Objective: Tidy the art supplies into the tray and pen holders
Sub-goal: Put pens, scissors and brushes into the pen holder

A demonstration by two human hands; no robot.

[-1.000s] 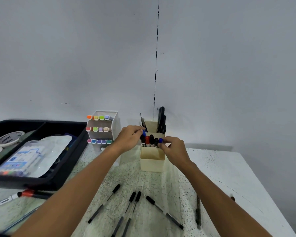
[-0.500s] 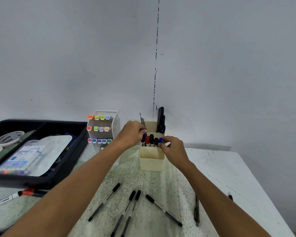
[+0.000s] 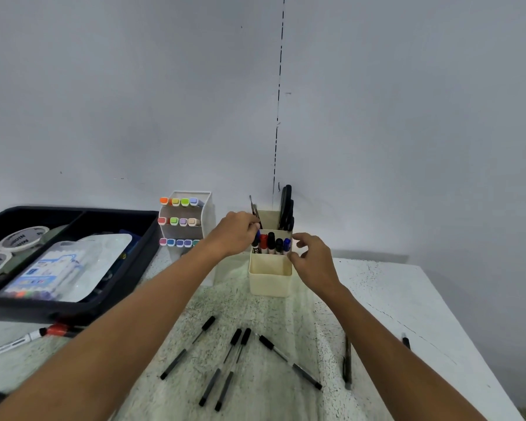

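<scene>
Her left hand (image 3: pixel 236 232) pinches the upright blue marker (image 3: pixel 257 238) at the left end of the cream pen holder (image 3: pixel 270 276). Her right hand (image 3: pixel 312 259), fingers loosely curled and holding nothing, steadies its right side. The loose black pens (image 3: pixel 222 372) lie lengthwise toward her, between both forearms.

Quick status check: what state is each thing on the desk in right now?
Left hand: fingers on a marker in the holder.
Right hand: loosely curled, beside the holder.
Cream pen holder: upright; middle tier holds markers, front tier looks bare.
Black pens: loose on table.
Black tray: holding supplies.
Pastel marker rack: upright, filled.
</scene>
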